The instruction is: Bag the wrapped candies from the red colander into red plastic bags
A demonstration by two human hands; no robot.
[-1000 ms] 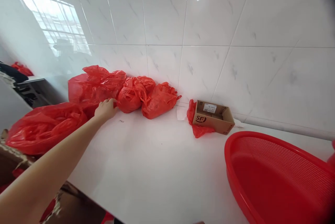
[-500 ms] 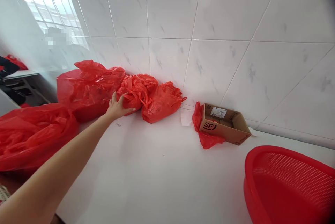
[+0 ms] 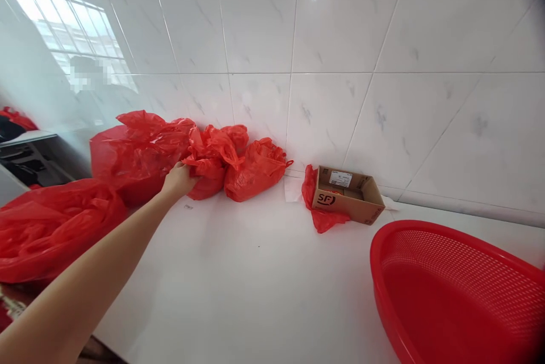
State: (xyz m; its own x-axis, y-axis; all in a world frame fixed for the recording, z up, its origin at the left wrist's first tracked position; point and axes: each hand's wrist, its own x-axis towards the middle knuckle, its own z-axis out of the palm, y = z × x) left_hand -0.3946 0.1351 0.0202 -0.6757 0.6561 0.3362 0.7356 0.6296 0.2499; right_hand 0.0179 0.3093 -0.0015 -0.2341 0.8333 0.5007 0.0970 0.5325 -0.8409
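I'd keep a thick fold of plastic in the grip here, since one thin layer could tear: my left hand [image 3: 179, 180] has its fingers pinching loose plastic on the left side of the middle red bag [image 3: 209, 181], tips partly hidden. It's at the far left of the table [image 3: 255, 290], between two other red bags [image 3: 258, 178], and looks shiny, lumpy and rounded below, with crumpled ends on top.

The left hand [image 3: 179, 181] is bare, with a smooth, rounded back just behind the fingers [image 3: 180, 171]. Farther behind them, a slim wrist [image 3: 165, 196] broadens into a bare, smooth forearm [image 3: 102, 262]. The nails seem hidden, so their look is hard to judge.
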